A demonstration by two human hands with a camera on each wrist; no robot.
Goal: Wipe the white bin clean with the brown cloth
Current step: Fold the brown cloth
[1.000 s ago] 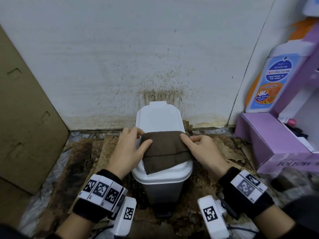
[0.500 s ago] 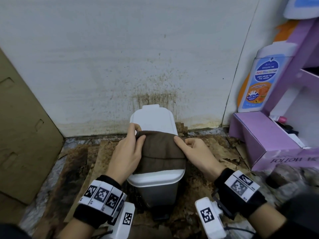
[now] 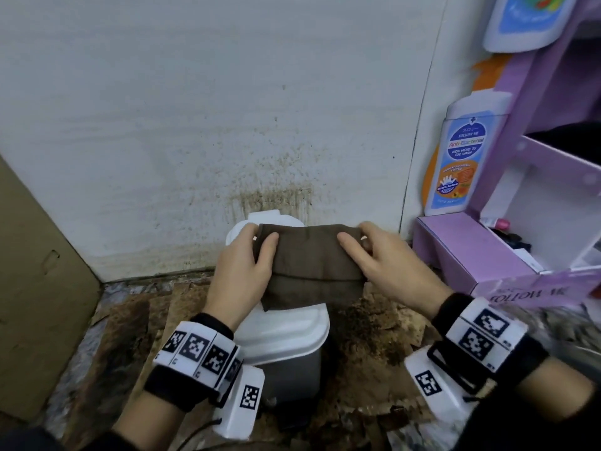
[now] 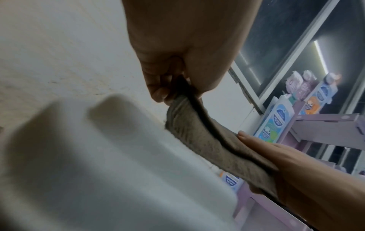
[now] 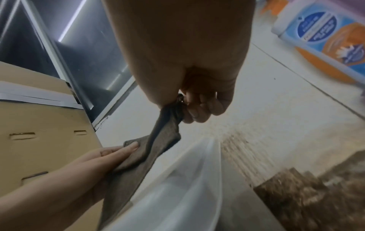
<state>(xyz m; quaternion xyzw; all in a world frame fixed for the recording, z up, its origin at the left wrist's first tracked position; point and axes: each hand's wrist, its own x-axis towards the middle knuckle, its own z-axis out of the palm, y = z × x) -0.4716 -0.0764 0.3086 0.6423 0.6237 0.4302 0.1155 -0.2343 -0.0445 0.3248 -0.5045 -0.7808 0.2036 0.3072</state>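
Observation:
The white bin [image 3: 286,333] stands on the floor against the stained wall, its lid [image 4: 98,164] shut. A folded brown cloth [image 3: 312,262] is stretched over the far half of the lid. My left hand [image 3: 250,258] pinches the cloth's left end between thumb and curled fingers, plain in the left wrist view where the cloth [image 4: 199,140] runs from my left hand [image 4: 171,87]. My right hand [image 3: 374,252] pinches the right end, fingers curled under; in the right wrist view my right hand [image 5: 189,106] grips the cloth [image 5: 156,150] above the bin [image 5: 187,187].
A purple display stand [image 3: 481,255] with a bottle-shaped wash sign [image 3: 461,157] stands close on the right. A cardboard sheet [image 3: 35,288] leans on the left. Dirty, torn cardboard [image 3: 367,336] covers the floor around the bin. The wall [image 3: 227,109] is right behind it.
Both hands have carried the cloth from the lid's front and middle toward its far end by the wall. The right hand has gone from pressing with straight fingers to pinching the cloth's end.

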